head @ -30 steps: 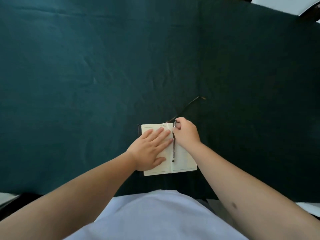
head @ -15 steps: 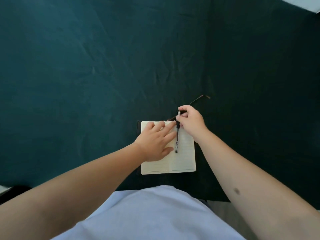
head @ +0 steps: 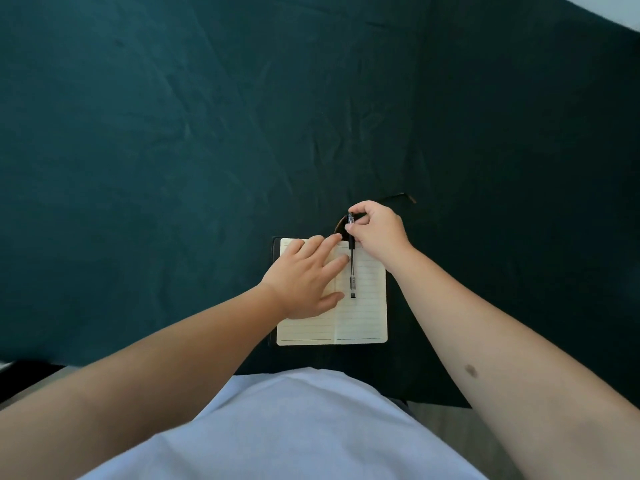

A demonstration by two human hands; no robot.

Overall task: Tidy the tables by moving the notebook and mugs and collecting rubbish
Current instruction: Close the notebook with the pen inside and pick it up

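Observation:
An open notebook (head: 360,317) with cream lined pages and a dark cover lies on the dark teal tablecloth (head: 173,150) near the front edge. My left hand (head: 304,278) rests flat on its left page, fingers spread towards the spine. My right hand (head: 377,230) pinches the top end of a black pen (head: 352,268), which hangs down over the right page close to the spine. A thin dark ribbon bookmark (head: 394,197) trails from the notebook's top away to the right, partly behind my right hand.
The teal cloth covers the whole table around the notebook. A pale surface (head: 620,12) shows beyond the table's far right corner. My light shirt (head: 287,427) fills the bottom of the view.
My right hand has drawn the pen up and away along the spine, so its top end now sits beyond the notebook's upper edge. My left hand stays pressed on the left page.

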